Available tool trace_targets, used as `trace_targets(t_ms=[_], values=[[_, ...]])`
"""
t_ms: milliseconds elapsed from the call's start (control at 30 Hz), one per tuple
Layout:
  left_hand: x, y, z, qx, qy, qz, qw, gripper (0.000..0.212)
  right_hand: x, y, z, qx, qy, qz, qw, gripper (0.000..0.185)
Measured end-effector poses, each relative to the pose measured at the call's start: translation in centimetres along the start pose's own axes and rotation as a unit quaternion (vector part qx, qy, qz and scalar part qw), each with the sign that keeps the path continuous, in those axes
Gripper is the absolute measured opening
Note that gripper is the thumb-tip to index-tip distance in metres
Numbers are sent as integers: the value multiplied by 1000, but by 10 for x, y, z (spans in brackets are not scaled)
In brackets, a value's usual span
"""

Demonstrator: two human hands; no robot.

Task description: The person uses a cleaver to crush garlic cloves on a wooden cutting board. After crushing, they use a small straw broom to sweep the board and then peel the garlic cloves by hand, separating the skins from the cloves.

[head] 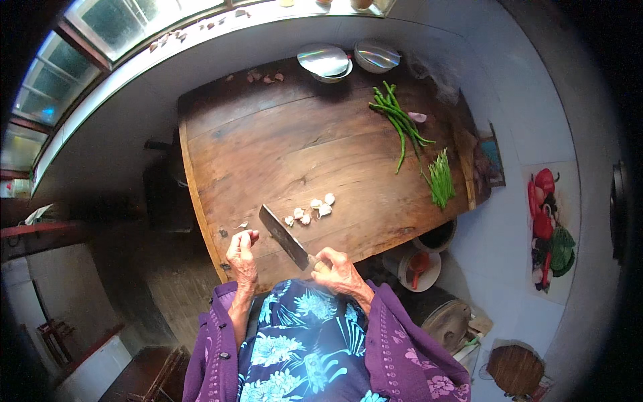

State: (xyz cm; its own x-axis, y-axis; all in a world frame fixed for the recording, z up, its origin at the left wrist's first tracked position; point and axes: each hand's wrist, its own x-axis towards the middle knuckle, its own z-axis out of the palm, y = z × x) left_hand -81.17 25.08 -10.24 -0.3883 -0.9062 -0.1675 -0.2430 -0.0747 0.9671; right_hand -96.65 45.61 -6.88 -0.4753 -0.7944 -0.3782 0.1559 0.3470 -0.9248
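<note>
My right hand (337, 271) grips the wooden handle of a cleaver (284, 236) with a dark blade, which points up and left over the wooden table (251, 161). My left hand (243, 255) is raised near the table's left edge, left of the blade, thumb and fingers drawn together; whether anything is pinched between them I cannot tell. Just beyond the fingertips lies a small piece of garlic or its skin (242, 225). Several white garlic cloves (302, 216) lie in a loose row right of the blade.
Green long beans (397, 118) and a bundle of cut green stalks (441, 181) lie at the table's right. Two bowls with shiny covers (324, 60) stand at the far edge, with garlic pieces (265, 77) to their left. Below the right edge is a bucket holding a red scoop (418, 263).
</note>
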Motion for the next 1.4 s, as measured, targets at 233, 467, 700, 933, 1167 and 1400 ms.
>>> trace_targets(t_ms=[233, 467, 700, 933, 1167, 1400], values=[[-1, 3, 3, -58, 4, -39, 998, 25, 7, 1, 7, 1, 45, -19, 999, 31], [78, 20, -14, -7, 113, 35, 993, 20, 14, 10, -2, -59, 27, -50, 997, 33], [132, 35, -39, -17, 198, 26, 980, 21, 25, 11, 7, -68, -97, -87, 989, 32], [176, 39, -32, 69, 231, 18, 970, 19, 43, 4, -21, -42, -85, -56, 994, 30], [289, 23, 27, 262, 275, 150, 913, 23, 53, -11, -62, -103, -25, -132, 986, 30], [382, 26, 127, 338, 159, 219, 901, 40, 48, -15, -64, -192, -66, -114, 972, 25]])
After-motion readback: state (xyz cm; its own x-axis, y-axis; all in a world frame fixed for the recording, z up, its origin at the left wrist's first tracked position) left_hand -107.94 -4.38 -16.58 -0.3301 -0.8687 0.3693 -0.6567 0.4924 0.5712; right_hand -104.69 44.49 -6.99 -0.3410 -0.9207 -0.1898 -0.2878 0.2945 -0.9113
